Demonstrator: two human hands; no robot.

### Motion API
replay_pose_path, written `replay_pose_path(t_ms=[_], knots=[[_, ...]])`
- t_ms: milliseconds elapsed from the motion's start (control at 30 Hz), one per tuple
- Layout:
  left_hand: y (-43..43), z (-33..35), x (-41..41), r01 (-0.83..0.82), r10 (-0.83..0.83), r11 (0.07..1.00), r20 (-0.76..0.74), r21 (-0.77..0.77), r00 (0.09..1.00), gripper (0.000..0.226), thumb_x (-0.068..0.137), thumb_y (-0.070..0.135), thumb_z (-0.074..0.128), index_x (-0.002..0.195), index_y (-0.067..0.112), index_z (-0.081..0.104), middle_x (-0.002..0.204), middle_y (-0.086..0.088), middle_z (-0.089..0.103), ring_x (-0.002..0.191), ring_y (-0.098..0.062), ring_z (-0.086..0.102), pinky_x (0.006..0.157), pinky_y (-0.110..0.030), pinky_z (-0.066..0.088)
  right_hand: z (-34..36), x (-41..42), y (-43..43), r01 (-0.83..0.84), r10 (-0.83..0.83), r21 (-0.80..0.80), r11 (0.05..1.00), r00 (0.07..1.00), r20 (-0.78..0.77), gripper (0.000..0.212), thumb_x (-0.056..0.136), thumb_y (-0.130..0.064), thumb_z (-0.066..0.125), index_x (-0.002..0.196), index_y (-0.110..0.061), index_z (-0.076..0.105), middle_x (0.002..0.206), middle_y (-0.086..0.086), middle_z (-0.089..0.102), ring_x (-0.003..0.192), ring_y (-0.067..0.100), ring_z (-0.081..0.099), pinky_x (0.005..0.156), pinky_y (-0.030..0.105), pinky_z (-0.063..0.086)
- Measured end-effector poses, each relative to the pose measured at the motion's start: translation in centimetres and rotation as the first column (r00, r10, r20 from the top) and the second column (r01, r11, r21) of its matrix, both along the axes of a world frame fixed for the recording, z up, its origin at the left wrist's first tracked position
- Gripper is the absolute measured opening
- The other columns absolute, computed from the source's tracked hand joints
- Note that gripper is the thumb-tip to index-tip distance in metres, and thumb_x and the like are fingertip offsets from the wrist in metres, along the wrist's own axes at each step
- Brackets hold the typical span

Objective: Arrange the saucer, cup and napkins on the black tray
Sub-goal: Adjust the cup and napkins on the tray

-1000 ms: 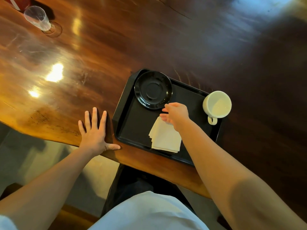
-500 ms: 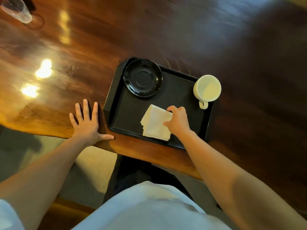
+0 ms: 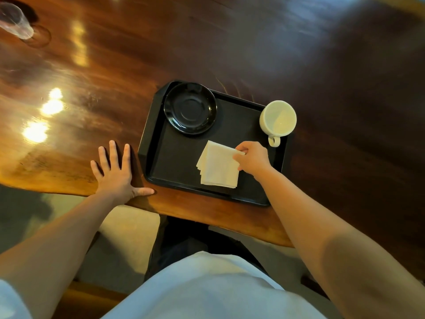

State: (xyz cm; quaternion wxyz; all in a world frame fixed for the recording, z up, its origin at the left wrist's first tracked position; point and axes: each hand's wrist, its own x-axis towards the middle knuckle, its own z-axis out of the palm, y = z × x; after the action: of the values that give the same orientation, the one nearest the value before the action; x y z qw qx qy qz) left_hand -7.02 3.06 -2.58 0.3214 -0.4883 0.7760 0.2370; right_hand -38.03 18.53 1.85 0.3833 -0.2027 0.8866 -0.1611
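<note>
A black tray (image 3: 174,162) lies near the front edge of the wooden table. A black saucer (image 3: 190,108) rests in its far left corner. A white cup (image 3: 277,118), handle toward me, stands at the tray's far right corner. A stack of white napkins (image 3: 218,165) lies flat on the tray's near middle. My right hand (image 3: 253,158) pinches the stack's right corner between thumb and fingers. My left hand (image 3: 116,172) lies flat on the table, fingers spread, just left of the tray, holding nothing.
A clear glass (image 3: 15,23) stands at the table's far left corner. The glossy wooden table (image 3: 230,42) stretches away behind the tray. Its curved front edge runs just below the tray, with my lap beneath it.
My right hand drew back from near the saucer to the napkins' right side and closed on their corner. The left hand has stayed flat beside the tray.
</note>
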Motion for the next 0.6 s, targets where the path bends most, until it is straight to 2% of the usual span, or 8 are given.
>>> replay_pose_path(t_ms=[67,100,167,233,333,400,600], knots=[[0.0,0.0,0.0,0.002,-0.002,1.000,-0.003,0.000,1.000,0.155,0.041,0.094,0.049,0.153,0.027,-0.033,0.161,-0.010,-0.041,0.149,-0.039,-0.035,0.118,-0.060,-0.014,-0.1,-0.2,0.2,0.159,-0.159,0.012,0.987,0.984,0.076,0.013,0.092,-0.009,0.064,0.103,-0.016,0.068,0.105,0.004,0.064,0.090,0.021,0.069,0.062,0.025,0.057],[0.0,0.0,0.0,0.000,0.000,1.000,-0.006,0.000,1.000,0.155,0.041,0.094,0.049,0.153,0.027,-0.033,0.161,-0.010,-0.041,0.149,-0.039,-0.035,0.118,-0.060,-0.014,-0.3,-0.2,0.5,0.261,-0.262,0.024,0.965,0.957,0.125,0.013,0.091,-0.006,0.066,0.100,-0.016,0.067,0.105,0.005,0.064,0.094,0.021,0.069,0.069,0.030,0.061],[0.0,0.1,0.0,0.000,0.000,1.000,-0.007,-0.001,1.000,0.154,0.041,0.094,0.049,0.154,0.027,-0.033,0.161,-0.010,-0.041,0.149,-0.039,-0.035,0.118,-0.060,-0.015,-0.8,0.3,1.5,0.469,-0.464,0.040,0.882,0.852,0.244,0.014,0.090,-0.002,0.067,0.096,-0.015,0.063,0.109,0.008,0.063,0.101,0.025,0.068,0.082,0.040,0.063],[0.0,0.1,0.0,0.002,-0.002,1.000,-0.005,0.003,1.000,0.154,0.041,0.094,0.048,0.153,0.027,-0.033,0.161,-0.010,-0.042,0.149,-0.039,-0.035,0.118,-0.060,-0.015,-1.3,1.2,3.0,0.580,-0.568,0.065,0.812,0.758,0.320,0.015,0.091,-0.003,0.067,0.092,-0.016,0.059,0.111,0.010,0.063,0.100,0.028,0.070,0.087,0.043,0.062],[0.1,0.1,0.0,0.002,-0.002,1.000,-0.004,0.005,1.000,0.154,0.042,0.094,0.049,0.153,0.027,-0.033,0.161,-0.010,-0.041,0.149,-0.039,-0.035,0.118,-0.060,-0.015,-2.0,2.7,5.1,0.534,-0.549,0.134,0.835,0.788,0.278,0.009,0.092,-0.013,0.070,0.098,-0.012,0.063,0.103,0.008,0.068,0.084,0.022,0.076,0.082,0.040,0.063],[0.0,0.2,0.0,0.001,-0.001,1.000,0.000,0.005,1.000,0.154,0.043,0.094,0.050,0.153,0.027,-0.034,0.161,-0.011,-0.041,0.149,-0.039,-0.035,0.118,-0.060,-0.014,-2.3,3.4,5.8,0.485,-0.510,0.160,0.860,0.828,0.232,0.008,0.092,-0.017,0.072,0.093,-0.012,0.066,0.098,0.008,0.072,0.079,0.019,0.076,0.079,0.038,0.064],[0.1,0.3,0.0,0.004,-0.004,1.000,0.001,-0.006,1.000,0.154,0.042,0.093,0.050,0.153,0.027,-0.034,0.161,-0.010,-0.042,0.149,-0.039,-0.035,0.119,-0.060,-0.014,-2.3,3.7,5.7,0.313,-0.334,0.144,0.939,0.929,0.159,0.009,0.094,-0.013,0.068,0.086,-0.016,0.064,0.101,0.006,0.069,0.083,0.021,0.075,0.077,0.037,0.064]])
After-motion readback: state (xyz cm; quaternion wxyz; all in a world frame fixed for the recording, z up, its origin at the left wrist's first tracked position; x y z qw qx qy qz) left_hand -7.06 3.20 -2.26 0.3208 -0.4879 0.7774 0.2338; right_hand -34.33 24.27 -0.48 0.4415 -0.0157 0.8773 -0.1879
